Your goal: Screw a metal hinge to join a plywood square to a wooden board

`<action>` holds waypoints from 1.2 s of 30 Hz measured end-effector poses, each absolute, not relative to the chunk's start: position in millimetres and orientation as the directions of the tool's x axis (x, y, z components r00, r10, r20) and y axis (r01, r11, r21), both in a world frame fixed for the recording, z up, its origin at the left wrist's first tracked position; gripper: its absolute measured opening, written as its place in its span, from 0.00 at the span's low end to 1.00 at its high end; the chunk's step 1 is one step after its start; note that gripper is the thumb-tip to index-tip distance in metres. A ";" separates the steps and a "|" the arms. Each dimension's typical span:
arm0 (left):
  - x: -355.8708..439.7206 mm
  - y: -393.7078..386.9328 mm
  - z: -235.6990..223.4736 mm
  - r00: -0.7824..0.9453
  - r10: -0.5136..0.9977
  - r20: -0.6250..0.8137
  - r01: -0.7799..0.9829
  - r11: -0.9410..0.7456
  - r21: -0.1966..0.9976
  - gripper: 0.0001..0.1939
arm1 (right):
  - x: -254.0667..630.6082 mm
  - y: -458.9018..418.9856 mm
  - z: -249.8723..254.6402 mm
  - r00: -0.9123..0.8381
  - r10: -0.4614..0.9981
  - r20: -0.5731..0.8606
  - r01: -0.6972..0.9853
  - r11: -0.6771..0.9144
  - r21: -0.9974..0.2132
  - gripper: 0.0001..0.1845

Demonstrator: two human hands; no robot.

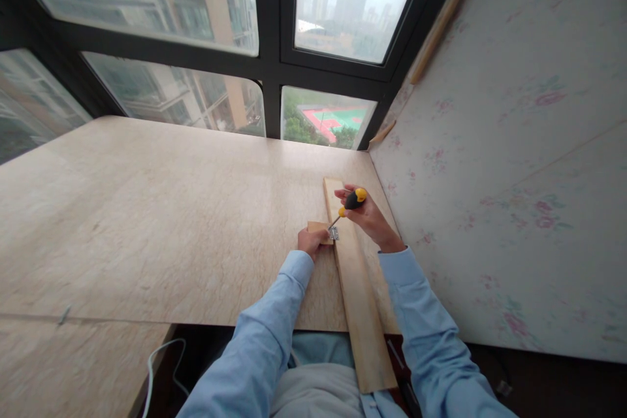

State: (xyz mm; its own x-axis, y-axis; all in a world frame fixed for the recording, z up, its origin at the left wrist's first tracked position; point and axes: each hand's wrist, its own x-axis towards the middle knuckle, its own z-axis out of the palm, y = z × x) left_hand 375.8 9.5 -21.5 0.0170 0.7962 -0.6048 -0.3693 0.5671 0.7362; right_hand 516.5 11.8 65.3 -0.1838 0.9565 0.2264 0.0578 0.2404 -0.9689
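Observation:
A yellow-and-black screwdriver [354, 199] is in my right hand [375, 219], its shaft slanting down to the left. The tip meets a small metal hinge [334, 233], which lies across a long wooden board [360, 300] and a small wooden block [318, 228]. My left hand [312, 241] grips that block against the board's left edge, thumb near the hinge. Too small to make out is any screw under the tip. The long board runs toward me and sticks out past the sill's front edge.
The beige stone-look sill [171, 222] spreads to the left. Dark-framed windows [272, 78] stand behind it. A flower-papered wall [514, 176] rises close by my right arm. At the lower left, a white cable [151, 372] hangs past the sill edge.

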 end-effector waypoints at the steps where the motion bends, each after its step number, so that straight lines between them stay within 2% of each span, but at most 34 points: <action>1: 375.7 9.6 -22.1 0.019 0.798 -0.603 -0.370 0.566 0.737 0.16 | 517.0 11.5 66.9 -0.188 0.958 0.217 0.069 0.234 -0.970 0.30; 3: 375.8 10.1 -23.7 0.027 0.801 -0.598 -0.371 0.563 0.738 0.17 | 515.9 12.3 68.7 -0.133 0.968 0.213 0.166 0.234 -0.958 0.28; 5: 376.2 10.7 -25.4 0.033 0.803 -0.595 -0.376 0.561 0.737 0.17 | 512.8 14.7 68.2 0.010 0.969 0.248 0.354 0.228 -0.907 0.27; 8: 376.8 11.2 -26.7 0.028 0.802 -0.596 -0.380 0.560 0.736 0.16 | 506.9 19.2 63.7 0.205 0.913 0.352 0.557 0.187 -0.809 0.33; 10: 377.0 10.9 -26.4 0.025 0.802 -0.597 -0.377 0.560 0.737 0.15 | 504.5 21.1 59.6 0.191 0.913 0.359 0.507 0.221 -0.833 0.38; 12: 376.8 10.5 -25.5 0.026 0.803 -0.595 -0.372 0.560 0.740 0.15 | 504.9 21.2 56.5 0.083 0.943 0.323 0.348 0.276 -0.896 0.41; 15: 376.6 9.9 -24.7 0.024 0.802 -0.597 -0.372 0.561 0.739 0.15 | 510.1 18.4 56.3 -0.084 0.959 0.270 0.134 0.279 -0.951 0.40; 18: 376.8 10.0 -25.2 0.023 0.800 -0.599 -0.373 0.563 0.738 0.16 | 516.3 15.2 60.3 -0.175 0.958 0.229 0.045 0.240 -0.970 0.37; 21: 377.1 10.3 -25.6 0.021 0.803 -0.596 -0.370 0.560 0.741 0.15 | 517.5 13.5 64.4 -0.152 0.964 0.218 0.128 0.238 -0.963 0.34; 25: 377.6 10.3 -25.8 0.013 0.801 -0.598 -0.374 0.559 0.740 0.15 | 509.9 14.3 66.9 0.088 0.936 0.341 0.485 0.258 -0.836 0.35; 28: 378.6 9.8 -25.6 0.010 0.799 -0.601 -0.390 0.556 0.734 0.15 | 504.3 17.4 64.4 0.173 0.902 0.396 0.614 0.216 -0.759 0.37; 31: 379.9 8.5 -24.6 0.006 0.801 -0.598 -0.402 0.550 0.732 0.16 | 503.4 20.9 58.5 0.138 0.928 0.347 0.534 0.225 -0.815 0.37; 36: 381.6 6.2 -21.7 -0.009 0.801 -0.598 -0.406 0.544 0.734 0.15 | 507.4 19.0 58.4 -0.013 0.963 0.267 0.224 0.263 -0.938 0.32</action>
State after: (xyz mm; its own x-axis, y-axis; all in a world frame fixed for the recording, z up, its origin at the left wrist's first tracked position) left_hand 381.6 6.2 -21.7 -0.0087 0.8012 -0.5984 -0.4062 0.5440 0.7342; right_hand 507.4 19.0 58.4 -0.0126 0.9635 0.2674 0.2236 0.2634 -0.9384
